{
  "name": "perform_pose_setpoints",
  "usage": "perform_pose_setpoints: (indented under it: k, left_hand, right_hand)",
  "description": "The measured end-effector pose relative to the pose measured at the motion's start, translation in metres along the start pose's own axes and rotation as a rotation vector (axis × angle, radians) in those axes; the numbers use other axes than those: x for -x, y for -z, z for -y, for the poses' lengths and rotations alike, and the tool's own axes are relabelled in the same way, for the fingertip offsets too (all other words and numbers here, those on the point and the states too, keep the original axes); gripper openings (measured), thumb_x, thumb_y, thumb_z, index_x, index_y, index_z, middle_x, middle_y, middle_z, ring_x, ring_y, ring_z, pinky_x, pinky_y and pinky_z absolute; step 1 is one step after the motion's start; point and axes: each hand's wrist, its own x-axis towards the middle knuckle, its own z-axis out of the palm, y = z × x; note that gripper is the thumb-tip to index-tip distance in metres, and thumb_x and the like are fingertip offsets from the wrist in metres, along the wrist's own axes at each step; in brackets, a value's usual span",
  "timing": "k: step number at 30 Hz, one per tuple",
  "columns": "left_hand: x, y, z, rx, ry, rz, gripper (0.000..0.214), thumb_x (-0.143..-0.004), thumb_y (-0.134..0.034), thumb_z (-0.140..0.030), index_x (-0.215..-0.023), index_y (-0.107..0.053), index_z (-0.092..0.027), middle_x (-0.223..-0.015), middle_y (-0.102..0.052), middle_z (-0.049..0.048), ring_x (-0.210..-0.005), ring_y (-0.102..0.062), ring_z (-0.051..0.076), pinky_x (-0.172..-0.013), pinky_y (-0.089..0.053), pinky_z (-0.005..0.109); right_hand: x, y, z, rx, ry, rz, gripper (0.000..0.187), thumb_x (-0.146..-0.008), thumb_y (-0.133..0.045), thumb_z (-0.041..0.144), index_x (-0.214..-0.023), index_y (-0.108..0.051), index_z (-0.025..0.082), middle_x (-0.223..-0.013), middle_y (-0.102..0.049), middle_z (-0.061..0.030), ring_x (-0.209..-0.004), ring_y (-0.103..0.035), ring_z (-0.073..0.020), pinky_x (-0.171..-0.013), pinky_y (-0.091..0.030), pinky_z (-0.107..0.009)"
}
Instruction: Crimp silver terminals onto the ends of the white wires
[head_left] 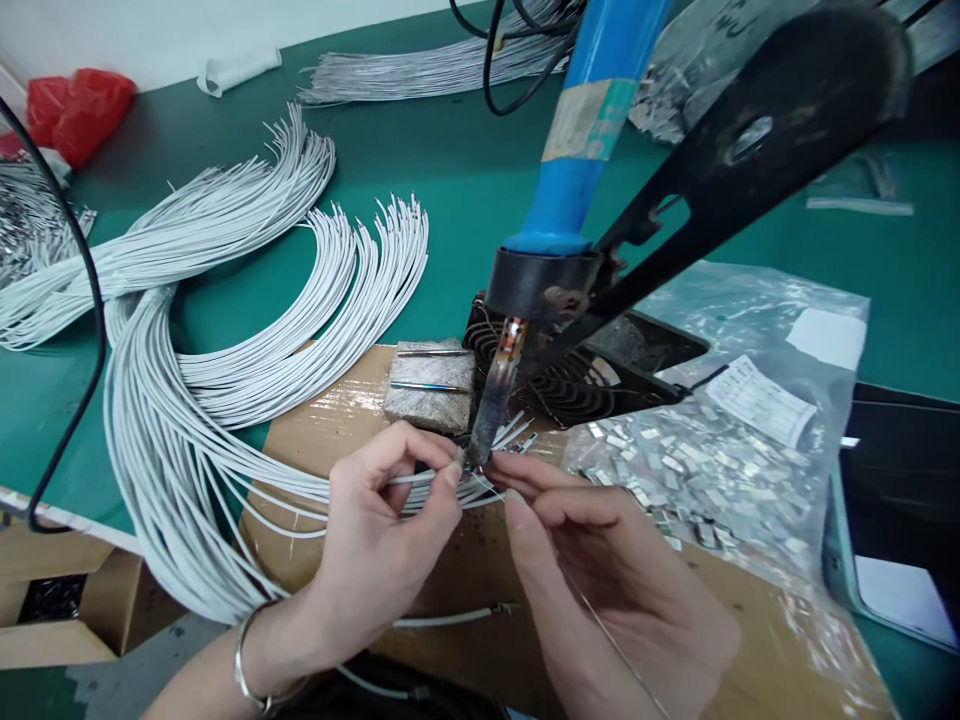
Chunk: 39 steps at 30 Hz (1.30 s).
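My left hand (382,530) pinches a white insulated wire (427,490) between thumb and fingers, its stripped end close to the tip of a soldering iron (491,400). The iron has a blue handle (577,150) and hangs from a black stand arm, pointing down at the wire ends. My right hand (600,580) sits just to the right, its fingertips almost touching the iron's tip. It holds a thin silver wire (615,640), probably solder, which runs down toward the bottom right.
Large bundles of white wire (217,210) curve across the green bench mat (480,170) and cardboard sheet (315,400). A block with metal pins (429,385) sits behind my hands. A black fan grille (562,380) and a plastic bag of small metal pieces (690,470) lie to the right.
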Motion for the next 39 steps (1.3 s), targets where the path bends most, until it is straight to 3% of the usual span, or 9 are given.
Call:
perform_pose_setpoints:
  k: [7,19,28,39]
  left_hand:
    - [0.0001,0.0003,0.0008,-0.017,0.003,-0.010,0.011,-0.080,-0.070,-0.011,-0.074,-0.066,-0.019,-0.083,-0.075,0.0049,-0.078,-0.069,0.018,-0.058,-0.050,0.021]
    - [-0.0008,0.0003,0.0007,-0.011,0.002,0.004,0.010,-0.080,-0.069,-0.011,-0.074,-0.066,-0.019,-0.081,-0.074,0.0035,-0.072,-0.066,0.014,-0.059,-0.049,0.020]
    - [0.0037,0.0031,0.0032,-0.027,-0.003,0.013,0.012,-0.083,-0.069,-0.011,-0.076,-0.066,-0.020,-0.086,-0.074,0.0044,-0.081,-0.069,0.017,-0.064,-0.053,0.021]
    - [0.0008,0.0014,0.0032,-0.028,-0.021,0.016,0.011,-0.082,-0.069,-0.011,-0.075,-0.066,-0.019,-0.083,-0.075,0.0042,-0.075,-0.068,0.016,-0.059,-0.051,0.020]
  right_hand:
    - [-0.0004,0.0013,-0.0011,-0.004,0.039,0.007,0.014,-0.092,-0.075,0.016,-0.081,-0.069,0.022,-0.108,-0.083,-0.0064,-0.093,-0.081,-0.0172,-0.083,-0.066,-0.022]
    - [-0.0005,0.0025,-0.0053,0.051,0.075,0.017,0.014,-0.091,-0.074,0.014,-0.081,-0.068,0.022,-0.106,-0.082,-0.0052,-0.093,-0.080,-0.0166,-0.083,-0.064,-0.023]
    - [-0.0006,0.0002,-0.0056,0.025,0.094,0.012,0.013,-0.091,-0.076,0.013,-0.083,-0.070,0.022,-0.105,-0.082,-0.0050,-0.091,-0.080,-0.0155,-0.081,-0.065,-0.022]
    - [-0.0011,0.0015,-0.0054,0.035,0.094,0.007,0.015,-0.092,-0.074,0.013,-0.081,-0.068,0.022,-0.103,-0.082,-0.0033,-0.090,-0.079,-0.0127,-0.082,-0.062,-0.018]
